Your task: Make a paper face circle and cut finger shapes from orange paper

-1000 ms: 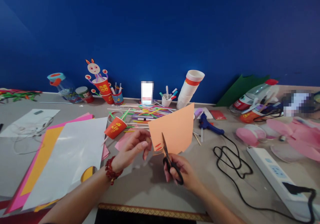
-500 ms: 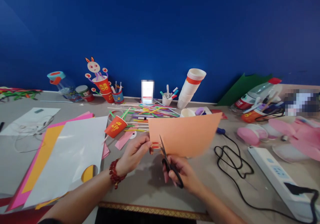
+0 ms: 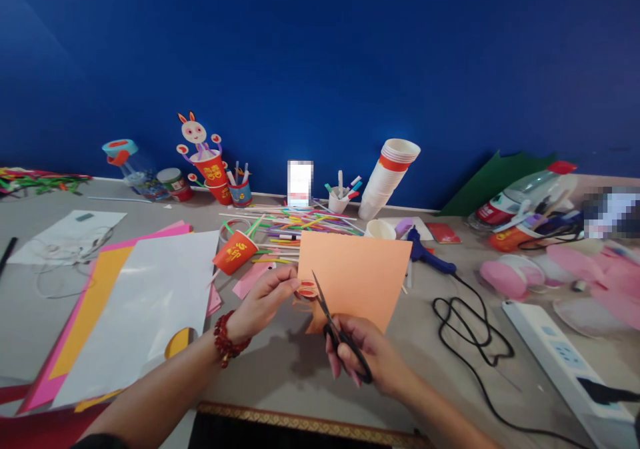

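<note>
A sheet of light orange paper point(image 3: 360, 269) is held up above the table, its lower left edge cut unevenly. Two red oval shapes point(image 3: 307, 289) with pale rims show at that edge. My left hand point(image 3: 263, 302), a red bead bracelet at its wrist, pinches the paper beside the ovals. In my right hand point(image 3: 370, 352) is a pair of black-handled scissors point(image 3: 323, 297), fingers in the loops. Their blades point up and left, close by the ovals and over the sheet; whether they touch the paper I cannot tell.
Left lie stacked coloured sheets point(image 3: 135, 302) and a tilted red paper cup point(image 3: 235, 252). Behind are loose straws point(image 3: 300, 219), a rabbit cup figure point(image 3: 207, 162) and stacked white cups point(image 3: 387, 179). Right are a blue glue gun point(image 3: 431, 255), its black cord and a power strip point(image 3: 563, 355).
The orange paper has turned, its right side swinging left and uncovering the glue gun. The scissor blades have shifted slightly left. The whole view has shifted a little.
</note>
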The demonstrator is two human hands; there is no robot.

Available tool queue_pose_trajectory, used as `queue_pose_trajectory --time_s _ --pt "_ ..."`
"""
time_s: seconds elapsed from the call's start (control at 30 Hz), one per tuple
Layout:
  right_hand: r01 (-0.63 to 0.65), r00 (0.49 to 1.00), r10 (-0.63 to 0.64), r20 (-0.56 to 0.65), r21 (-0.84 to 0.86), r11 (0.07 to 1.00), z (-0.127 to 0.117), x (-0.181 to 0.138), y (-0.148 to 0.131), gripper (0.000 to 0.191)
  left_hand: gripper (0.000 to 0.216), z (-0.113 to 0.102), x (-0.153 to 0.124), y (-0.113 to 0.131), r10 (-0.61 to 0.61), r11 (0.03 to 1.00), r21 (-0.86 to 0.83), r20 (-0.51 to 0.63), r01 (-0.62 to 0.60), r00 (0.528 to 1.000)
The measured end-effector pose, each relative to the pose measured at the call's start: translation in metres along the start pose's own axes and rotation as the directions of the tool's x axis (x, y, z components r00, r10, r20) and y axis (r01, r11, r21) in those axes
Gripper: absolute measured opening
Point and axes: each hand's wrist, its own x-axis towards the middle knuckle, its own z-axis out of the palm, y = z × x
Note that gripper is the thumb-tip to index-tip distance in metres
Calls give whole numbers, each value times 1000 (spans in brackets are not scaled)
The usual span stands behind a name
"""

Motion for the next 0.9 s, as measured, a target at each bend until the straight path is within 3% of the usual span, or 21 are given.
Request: queue_pose_trajectory --time_s 0.43,0.9 --pt "-60 996 61 -57 27 998 1 6 9 55 28 -2 2 -2 -1 997 -83 14 2 1000" --pt "-63 996 64 -66 16 998 -1 6 11 53 33 -3 4 -8 -10 999 -47 38 11 999"
